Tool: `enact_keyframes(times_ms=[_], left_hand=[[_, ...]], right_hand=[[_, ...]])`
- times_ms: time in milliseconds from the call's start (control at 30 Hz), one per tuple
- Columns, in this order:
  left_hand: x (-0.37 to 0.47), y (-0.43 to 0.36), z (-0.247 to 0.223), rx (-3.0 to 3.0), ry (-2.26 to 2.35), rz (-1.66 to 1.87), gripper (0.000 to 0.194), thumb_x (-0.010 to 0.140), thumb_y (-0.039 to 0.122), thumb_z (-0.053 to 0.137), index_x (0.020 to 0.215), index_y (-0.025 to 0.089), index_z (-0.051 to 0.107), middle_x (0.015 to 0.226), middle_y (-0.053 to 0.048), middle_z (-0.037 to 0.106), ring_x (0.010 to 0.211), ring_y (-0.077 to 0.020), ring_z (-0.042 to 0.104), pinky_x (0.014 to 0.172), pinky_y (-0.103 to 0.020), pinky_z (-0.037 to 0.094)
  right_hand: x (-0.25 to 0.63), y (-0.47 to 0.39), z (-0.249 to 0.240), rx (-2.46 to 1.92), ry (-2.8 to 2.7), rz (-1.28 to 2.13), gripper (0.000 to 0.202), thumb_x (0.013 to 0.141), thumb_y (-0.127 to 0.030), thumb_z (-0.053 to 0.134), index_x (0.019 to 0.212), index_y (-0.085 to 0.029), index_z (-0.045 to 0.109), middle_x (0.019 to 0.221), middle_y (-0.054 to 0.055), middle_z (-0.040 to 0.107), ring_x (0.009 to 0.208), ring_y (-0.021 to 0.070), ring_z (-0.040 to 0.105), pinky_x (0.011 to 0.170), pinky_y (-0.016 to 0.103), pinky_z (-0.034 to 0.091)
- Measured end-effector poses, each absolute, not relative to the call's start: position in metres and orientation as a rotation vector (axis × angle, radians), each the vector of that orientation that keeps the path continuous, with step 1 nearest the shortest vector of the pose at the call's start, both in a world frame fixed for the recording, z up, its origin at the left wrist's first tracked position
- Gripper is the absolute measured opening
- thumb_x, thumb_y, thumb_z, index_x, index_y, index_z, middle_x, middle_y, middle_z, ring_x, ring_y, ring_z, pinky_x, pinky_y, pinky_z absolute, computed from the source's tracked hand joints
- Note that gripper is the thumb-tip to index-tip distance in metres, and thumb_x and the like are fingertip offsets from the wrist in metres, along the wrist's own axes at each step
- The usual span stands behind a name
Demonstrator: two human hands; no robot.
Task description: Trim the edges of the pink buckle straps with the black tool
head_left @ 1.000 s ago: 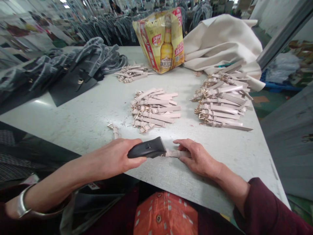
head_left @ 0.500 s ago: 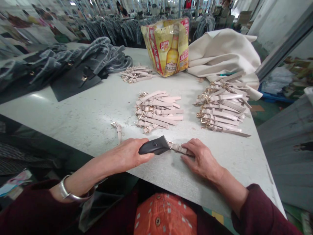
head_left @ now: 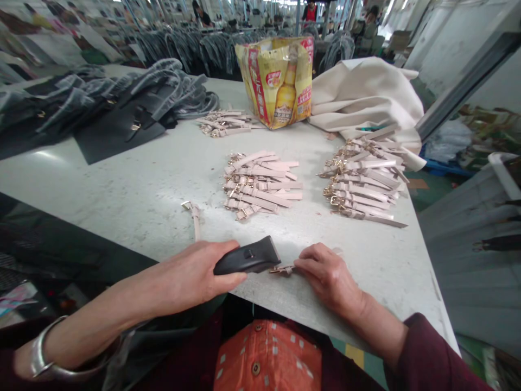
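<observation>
My left hand (head_left: 203, 271) is closed around a black electric hair clipper (head_left: 248, 258), its blade end pointing right. In my right hand (head_left: 329, 274) a pale pink buckle strap (head_left: 285, 270) is pinched near the table's front edge. The strap's buckle end sticks out to the left, just under the clipper's head; whether the two touch I cannot tell. Most of that strap is hidden by my fingers. A single buckle strap (head_left: 195, 217) lies beyond my left hand. Past the clipper sits a pile of similar straps (head_left: 260, 187), buckles toward the left.
Another strap pile (head_left: 362, 176) lies at the right, a smaller one (head_left: 223, 123) farther back. A yellow beer-print bag (head_left: 277, 81) stands behind, beside cream material (head_left: 366, 92). Black bags (head_left: 122, 130) with wrapped handles cover the back left of the table (head_left: 163, 184). People work in the background.
The clipper has shifted left and slightly down, its head now above the strap's buckle. My right hand has brought the strap lower, and its fingers are more bunched together.
</observation>
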State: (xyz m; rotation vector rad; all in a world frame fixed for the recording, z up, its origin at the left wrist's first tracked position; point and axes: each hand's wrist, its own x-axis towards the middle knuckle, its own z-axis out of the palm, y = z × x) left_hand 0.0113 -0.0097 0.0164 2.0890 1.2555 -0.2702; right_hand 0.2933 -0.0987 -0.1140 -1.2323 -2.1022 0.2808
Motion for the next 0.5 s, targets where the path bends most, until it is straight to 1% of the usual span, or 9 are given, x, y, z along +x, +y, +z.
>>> enact_keyframes(times_ms=[100,200,300,400,500], left_hand=[[0.015,-0.018,0.018,2.042,1.184,-0.351,0.025,0.091,0.048,0.059,0.093,0.026,0.070,0.079,0.002,0.076,0.073,-0.0208,0.072,0.065,-0.028,0.047],[0.022,-0.026,0.022,2.025,1.132,-0.402,0.021,0.091,0.044,0.060,0.095,0.028,0.072,0.081,0.002,0.078,0.075,-0.0214,0.073,0.069,-0.028,0.049],[0.032,-0.029,0.024,2.037,1.116,-0.451,0.019,0.091,0.042,0.059,0.094,0.028,0.072,0.084,0.001,0.079,0.078,-0.0226,0.074,0.072,-0.029,0.050],[0.040,-0.027,0.023,2.068,1.149,-0.501,0.022,0.091,0.045,0.060,0.096,0.028,0.071,0.088,-0.002,0.080,0.082,-0.0251,0.075,0.073,-0.031,0.051],[0.043,-0.022,0.019,2.091,1.157,-0.529,0.022,0.091,0.046,0.060,0.095,0.028,0.070,0.089,-0.002,0.079,0.086,-0.0250,0.075,0.071,-0.029,0.049]], right_hand=[[0.299,-0.104,-0.113,-1.176,-2.127,0.302,0.027,0.106,-0.011,0.054,0.102,-0.020,0.079,0.095,0.010,0.074,0.085,0.0226,0.066,0.073,0.035,0.056],[0.301,-0.106,-0.113,-1.169,-2.100,0.379,0.025,0.106,-0.014,0.056,0.098,-0.020,0.078,0.093,0.009,0.073,0.083,0.0215,0.067,0.073,0.034,0.056],[0.303,-0.104,-0.111,-1.169,-2.034,0.525,0.020,0.105,-0.015,0.059,0.096,-0.020,0.076,0.094,0.009,0.073,0.085,0.0206,0.069,0.076,0.033,0.056],[0.305,-0.101,-0.109,-1.181,-1.981,0.655,0.016,0.102,-0.012,0.062,0.091,-0.020,0.071,0.094,0.007,0.072,0.085,0.0190,0.069,0.077,0.030,0.055],[0.307,-0.099,-0.108,-1.222,-1.953,0.719,0.014,0.096,-0.010,0.067,0.087,-0.020,0.064,0.086,0.003,0.067,0.077,0.0162,0.064,0.071,0.027,0.050]])
